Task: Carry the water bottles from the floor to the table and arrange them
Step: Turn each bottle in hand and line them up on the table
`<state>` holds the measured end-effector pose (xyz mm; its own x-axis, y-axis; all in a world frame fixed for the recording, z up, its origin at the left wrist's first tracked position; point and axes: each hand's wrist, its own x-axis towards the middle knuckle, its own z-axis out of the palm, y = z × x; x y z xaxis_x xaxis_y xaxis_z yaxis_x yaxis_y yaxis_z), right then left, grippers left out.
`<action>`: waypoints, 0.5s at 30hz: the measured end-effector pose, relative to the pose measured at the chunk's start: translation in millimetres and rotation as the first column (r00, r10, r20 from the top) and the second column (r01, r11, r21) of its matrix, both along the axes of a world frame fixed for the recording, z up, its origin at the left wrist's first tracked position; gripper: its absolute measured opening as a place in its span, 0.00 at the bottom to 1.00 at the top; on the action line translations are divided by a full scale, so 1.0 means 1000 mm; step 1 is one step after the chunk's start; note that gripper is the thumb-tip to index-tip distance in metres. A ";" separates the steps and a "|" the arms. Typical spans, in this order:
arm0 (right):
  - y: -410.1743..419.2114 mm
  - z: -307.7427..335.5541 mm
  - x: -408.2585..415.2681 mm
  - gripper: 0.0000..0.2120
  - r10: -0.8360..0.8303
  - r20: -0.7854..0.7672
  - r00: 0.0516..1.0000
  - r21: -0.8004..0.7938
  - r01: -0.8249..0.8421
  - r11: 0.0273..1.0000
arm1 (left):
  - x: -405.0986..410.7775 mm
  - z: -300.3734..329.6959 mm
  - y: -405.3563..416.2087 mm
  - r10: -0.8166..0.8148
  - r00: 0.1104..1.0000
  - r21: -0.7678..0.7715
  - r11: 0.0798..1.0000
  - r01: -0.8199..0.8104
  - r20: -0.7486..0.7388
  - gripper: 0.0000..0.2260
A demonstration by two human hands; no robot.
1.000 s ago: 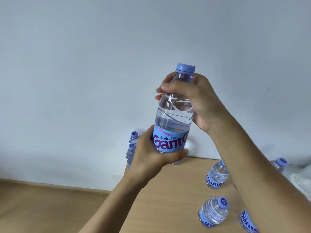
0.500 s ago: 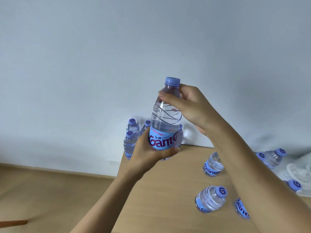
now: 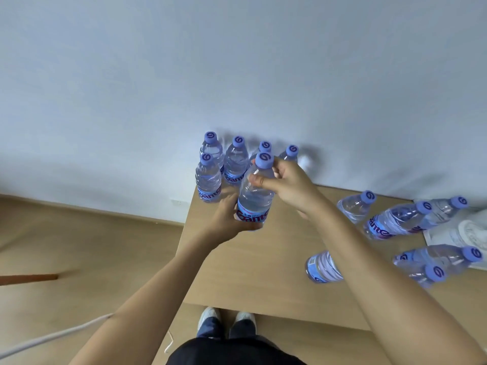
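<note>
Pale blue-grey wall (image 3: 131, 75) backs a light wooden worktop (image 3: 253, 267) that stands against it, with wood-toned floor (image 3: 79, 246) to the left. Five upright bottles (image 3: 235, 162) already stand packed together at the worktop's far left corner, so the arranging looks partly done. Both hands carry one more bottle (image 3: 255, 191) just in front of that group: the left hand (image 3: 226, 219) curls its fingers round the labelled base, and the right hand (image 3: 286, 185) grips the shoulder below the cap. Whether its base touches the worktop I cannot tell. Left to do, by my reading: set this one beside the group, then stand up and line up the loose bottles (image 3: 395, 219) lying tilted or on their sides at the right, about six, one (image 3: 322, 267) partly hidden behind the right forearm. White paper (image 3: 448, 235) lies at the right edge, and shoes (image 3: 226, 316) show below the near edge.
</note>
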<state>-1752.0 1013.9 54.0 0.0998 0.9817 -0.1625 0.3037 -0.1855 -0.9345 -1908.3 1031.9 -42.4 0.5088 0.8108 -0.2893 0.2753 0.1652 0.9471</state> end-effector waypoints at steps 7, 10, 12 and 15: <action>-0.011 -0.065 -0.005 0.16 -0.035 0.014 0.999 -0.081 0.036 0.996 | 0.007 -0.070 0.002 0.101 0.991 -0.001 0.995 -0.101 -0.090 0.33; -0.014 -0.082 -0.007 0.18 -0.063 0.054 0.997 -0.103 0.068 0.992 | 0.009 -0.091 -0.001 0.118 0.988 0.007 0.993 -0.118 -0.100 0.33; -0.015 -0.089 -0.009 0.18 -0.071 0.040 0.997 -0.121 0.076 0.990 | 0.011 -0.102 -0.003 0.142 0.984 0.019 0.990 -0.141 -0.103 0.33; -0.015 -0.099 -0.015 0.20 -0.068 0.017 0.998 -0.126 0.069 0.990 | 0.012 -0.113 -0.004 0.182 0.977 0.030 0.983 -0.180 -0.107 0.34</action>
